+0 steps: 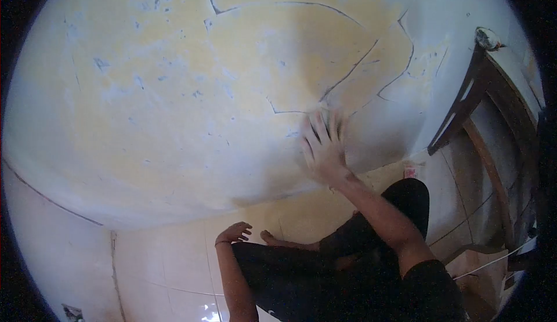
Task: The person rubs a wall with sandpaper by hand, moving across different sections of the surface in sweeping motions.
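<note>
My right hand is raised against the wall, its fingers spread and somewhat blurred. It is just below where dark cracks meet in the yellow and white patched surface. Whether anything lies under the palm is hidden. My left hand rests by my knee with its fingers apart and nothing in them; a thin band circles its wrist. My legs, in dark clothing, are folded on the floor, and one bare foot shows beside my left hand.
Dark wooden furniture with slats leans at the right, with a round shiny object at its top. A small red and white item sits at the wall's foot. A thin white cable crosses the tiled floor.
</note>
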`<action>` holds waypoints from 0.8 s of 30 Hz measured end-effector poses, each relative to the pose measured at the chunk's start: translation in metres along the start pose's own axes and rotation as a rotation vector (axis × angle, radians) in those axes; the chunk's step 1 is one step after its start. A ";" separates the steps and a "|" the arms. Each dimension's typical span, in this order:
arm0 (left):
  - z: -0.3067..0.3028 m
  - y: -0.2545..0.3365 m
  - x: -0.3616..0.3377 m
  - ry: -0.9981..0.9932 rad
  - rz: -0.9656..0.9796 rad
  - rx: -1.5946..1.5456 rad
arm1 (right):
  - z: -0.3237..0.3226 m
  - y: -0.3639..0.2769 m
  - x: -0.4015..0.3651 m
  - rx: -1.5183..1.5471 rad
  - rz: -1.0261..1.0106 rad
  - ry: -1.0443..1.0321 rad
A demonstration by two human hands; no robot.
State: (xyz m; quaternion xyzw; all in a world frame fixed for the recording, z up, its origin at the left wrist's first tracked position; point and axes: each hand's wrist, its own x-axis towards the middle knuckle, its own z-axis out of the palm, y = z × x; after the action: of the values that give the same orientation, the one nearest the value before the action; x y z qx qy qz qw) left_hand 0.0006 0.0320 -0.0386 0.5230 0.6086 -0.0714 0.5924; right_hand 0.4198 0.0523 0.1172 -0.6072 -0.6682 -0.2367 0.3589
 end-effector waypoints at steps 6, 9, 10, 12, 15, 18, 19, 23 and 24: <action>-0.006 0.010 0.004 0.047 -0.080 -0.039 | -0.102 -0.036 0.185 0.087 -0.088 0.537; -0.003 0.010 -0.001 0.049 -0.033 -0.032 | -0.094 -0.037 0.181 0.049 -0.110 0.501; -0.003 0.011 -0.002 0.056 -0.039 -0.020 | -0.077 -0.035 0.153 0.054 -0.105 0.433; -0.005 0.002 0.002 0.053 -0.037 -0.076 | -0.026 -0.025 0.072 -0.035 -0.090 0.195; 0.000 -0.002 -0.001 0.042 0.014 0.003 | 0.044 0.008 -0.065 0.017 -0.049 -0.113; -0.011 -0.028 0.018 0.007 0.138 0.189 | 0.025 0.002 -0.033 -0.020 -0.011 -0.085; -0.010 -0.030 0.017 -0.015 0.165 0.194 | 0.003 -0.008 0.000 -0.027 0.012 -0.073; -0.006 -0.005 0.010 0.028 -0.009 -0.019 | -0.095 -0.034 0.156 0.056 -0.069 0.391; -0.008 -0.006 0.012 0.036 0.010 0.000 | -0.105 -0.036 0.178 0.095 -0.083 0.504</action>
State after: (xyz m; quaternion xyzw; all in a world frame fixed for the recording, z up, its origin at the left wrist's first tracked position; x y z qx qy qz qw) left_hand -0.0062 0.0418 -0.0491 0.5273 0.6166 -0.0592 0.5816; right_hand 0.4034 0.0818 0.3240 -0.4834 -0.5927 -0.3631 0.5321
